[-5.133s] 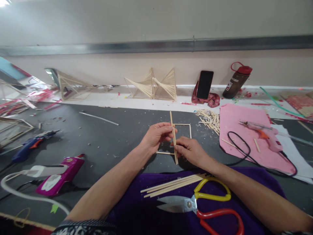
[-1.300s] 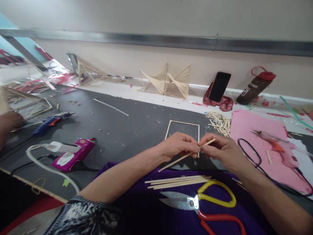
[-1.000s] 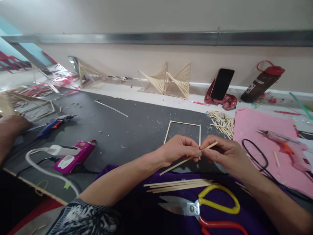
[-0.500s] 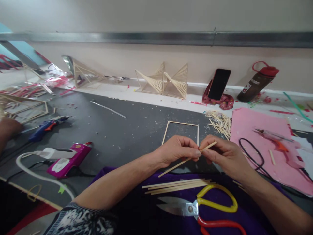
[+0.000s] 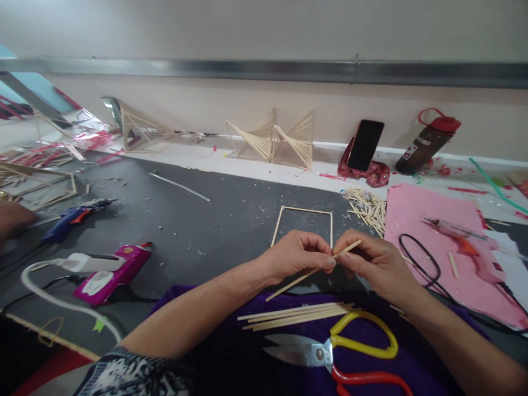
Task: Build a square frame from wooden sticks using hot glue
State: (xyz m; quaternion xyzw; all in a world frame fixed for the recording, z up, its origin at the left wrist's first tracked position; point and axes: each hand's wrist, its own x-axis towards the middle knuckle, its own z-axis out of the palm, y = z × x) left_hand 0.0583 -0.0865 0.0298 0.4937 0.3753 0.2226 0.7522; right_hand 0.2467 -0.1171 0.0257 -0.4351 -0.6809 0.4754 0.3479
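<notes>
A thin wooden stick [image 5: 289,287] slants between my two hands, its lower end sticking out to the left. My left hand [image 5: 299,254] pinches it near the middle between thumb and fingers. Close beside, my right hand [image 5: 367,258] grips the upper part, whose tip shows past the thumb. Just beyond my hands a square frame of sticks [image 5: 307,210] lies flat on the dark table; my hands cover its near side. Below them, several loose sticks [image 5: 289,317] rest on purple cloth, next to scissors [image 5: 319,352] with one yellow and one red handle.
A pink glue gun [image 5: 466,242] lies on pink sheets [image 5: 416,220] at right, near a pile of short sticks [image 5: 369,212]. String-like stick models [image 5: 268,140], a phone [image 5: 366,146] and a bottle [image 5: 427,143] stand along the wall. Left are a blue glue gun [image 5: 72,220], a magenta power strip [image 5: 111,275] and another person's hand [image 5: 14,220].
The view has shifted slightly. Both hands keep their hold on the stick in nearly the same pose.
</notes>
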